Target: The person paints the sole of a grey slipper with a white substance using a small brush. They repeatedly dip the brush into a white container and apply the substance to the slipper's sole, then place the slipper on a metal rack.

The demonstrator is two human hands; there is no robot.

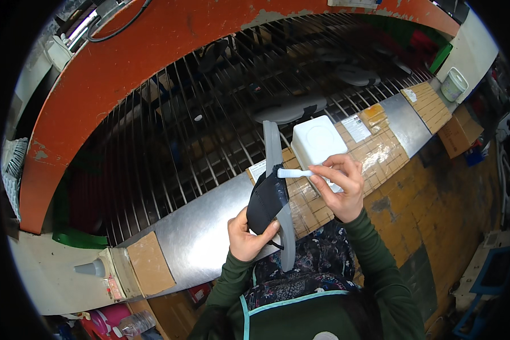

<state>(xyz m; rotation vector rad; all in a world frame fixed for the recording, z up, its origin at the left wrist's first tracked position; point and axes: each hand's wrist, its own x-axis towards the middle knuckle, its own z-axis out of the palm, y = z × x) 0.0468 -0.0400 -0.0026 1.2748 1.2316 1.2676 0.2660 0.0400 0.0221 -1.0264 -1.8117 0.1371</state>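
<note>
Fingers of the left hand (247, 239) clasp the black shoe (266, 203), apparently steadying it for the white brush (294, 173) the right hand (345, 184) pinches.

Left hand (247, 238) gripped; right hand (345, 184) pinched.
The right sat higher, and 2 long-sleeved forearms (365, 233) angled up and inward from below.

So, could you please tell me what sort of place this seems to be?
Probably a shoe workshop or factory: the right hand holds a white brush to a dark shoe, and what look like grey soles lie on a rack of metal bars.
</note>
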